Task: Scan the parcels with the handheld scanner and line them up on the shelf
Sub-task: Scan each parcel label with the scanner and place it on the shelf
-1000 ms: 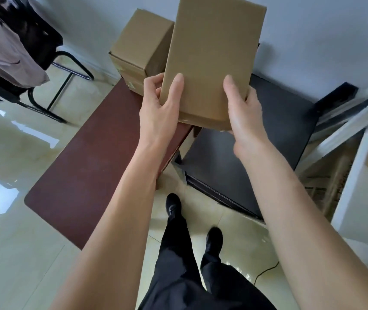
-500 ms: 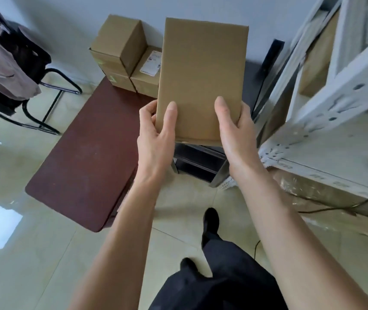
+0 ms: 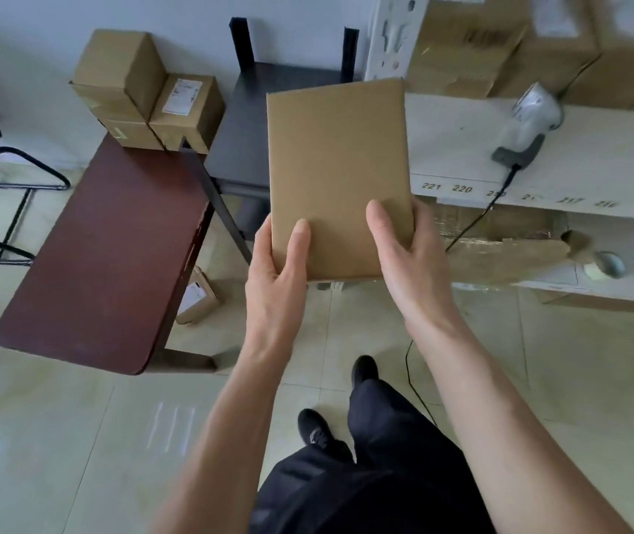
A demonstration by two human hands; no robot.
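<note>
I hold a flat brown cardboard parcel (image 3: 336,163) upright in front of me, its plain face towards me. My left hand (image 3: 276,279) grips its lower left edge, thumb on the front. My right hand (image 3: 407,264) grips its lower right corner, thumb across the front. The white and grey handheld scanner (image 3: 527,129) lies on the white shelf (image 3: 596,175) to the right, its black cable hanging down over the front edge. Several brown parcels (image 3: 473,44) stand along the back of that shelf. More parcels (image 3: 145,90) sit at the far end of the dark red table (image 3: 107,256).
A black stand (image 3: 246,129) stands between the table and the shelf. The shelf's front edge carries numbers such as 221 and 220. A small box (image 3: 195,298) lies on the floor under the table. A black chair (image 3: 3,194) is at the left. A tape roll (image 3: 604,265) lies on the lower shelf.
My view has swung right, bringing the shelf, the scanner and the shelved parcels into sight. The parcel stays gripped in both hands and has come over towards the shelf.
</note>
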